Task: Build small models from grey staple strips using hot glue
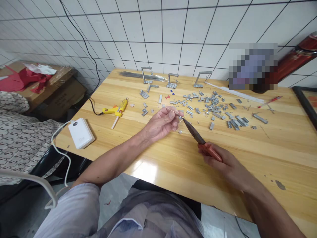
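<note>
In the head view, the left hand pinches a thin wire between thumb and forefinger, its free end rising above the thumb. The right hand is wrapped around the red handles of the pliers, whose tips meet the work just beside the left fingertips; whether they bite cannot be told. The wire looks very light, springy yet bendable, and likely to roll between fingertips, so a pinch close to the plier tips should steady it best. Small grey pieces lie beyond the right fingers.
</note>
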A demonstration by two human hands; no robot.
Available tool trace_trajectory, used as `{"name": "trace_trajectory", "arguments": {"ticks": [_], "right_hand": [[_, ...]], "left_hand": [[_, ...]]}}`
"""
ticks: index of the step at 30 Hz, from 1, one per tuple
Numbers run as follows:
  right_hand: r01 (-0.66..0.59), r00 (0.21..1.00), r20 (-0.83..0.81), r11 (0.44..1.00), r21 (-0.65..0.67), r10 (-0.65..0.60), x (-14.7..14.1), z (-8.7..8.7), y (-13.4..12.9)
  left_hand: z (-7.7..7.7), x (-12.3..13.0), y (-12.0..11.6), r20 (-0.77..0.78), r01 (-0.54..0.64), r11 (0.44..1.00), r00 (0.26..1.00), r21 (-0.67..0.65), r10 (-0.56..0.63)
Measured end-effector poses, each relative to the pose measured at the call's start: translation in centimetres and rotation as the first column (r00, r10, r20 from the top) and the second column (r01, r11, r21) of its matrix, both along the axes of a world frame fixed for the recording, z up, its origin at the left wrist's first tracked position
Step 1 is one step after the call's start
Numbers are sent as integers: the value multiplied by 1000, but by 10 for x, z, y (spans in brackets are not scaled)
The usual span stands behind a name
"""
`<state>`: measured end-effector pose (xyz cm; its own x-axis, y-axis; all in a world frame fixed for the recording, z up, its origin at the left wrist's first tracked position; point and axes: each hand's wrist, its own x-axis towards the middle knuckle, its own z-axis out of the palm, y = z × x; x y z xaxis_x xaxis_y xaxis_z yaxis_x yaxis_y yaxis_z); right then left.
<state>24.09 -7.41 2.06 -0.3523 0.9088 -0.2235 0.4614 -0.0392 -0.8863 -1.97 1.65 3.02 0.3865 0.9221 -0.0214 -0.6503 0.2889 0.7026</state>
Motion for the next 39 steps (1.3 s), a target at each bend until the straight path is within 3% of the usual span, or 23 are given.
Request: {"name": "trace_trajectory", "arguments": {"ticks": [5, 9, 12, 15, 18, 21, 23, 27, 30, 34, 39], "right_hand": [[-16, 970, -234, 951, -308, -59, 3, 5, -1], [-77, 953, -300, 922, -378, -44, -2, 6, -2], [-51, 974, -226, 974, -223, -1, -9, 4, -4], [39, 996, 71, 994, 101, -47, -20, -2, -6], [53, 908, 357, 904, 425, -221, -27, -12, -8], [-15, 789, 502, 806, 592, -354, -28, -19, -8], [-47, 776, 525, 799, 599, -349, -25, -20, -6], [-32, 889, 420, 889, 457, -184, -16, -13, 0], [21, 927, 343, 935, 353, -150, -11, -8, 3], [25, 933, 331, 943, 333, -141, -10, -5, 5], [-29, 917, 377, 923, 385, -128, -12, -9, 3]], "left_hand": [[3, -1, -1, 61, 109, 994, 992, -2, -108], [4, 0, -4, 92, 106, 994, 990, 10, -107], [5, 2, -6, 90, 38, 999, 995, 4, -39], [3, 7, -9, 74, -100, 994, 992, -31, 102], [-1, 13, -12, 32, -231, 970, 972, -78, 234], [-6, 17, -14, -17, -302, 944, 953, -134, 302], [-8, 18, -14, -34, -296, 939, 955, -174, 295], [-9, 16, -10, -13, -202, 963, 979, -177, 203], [-8, 14, -9, -36, -164, 978, 986, -126, 160], [-6, 14, -10, -124, -155, 984, 982, -90, 143], [-5, 16, -11, -188, -220, 973, 961, -75, 203]]}}
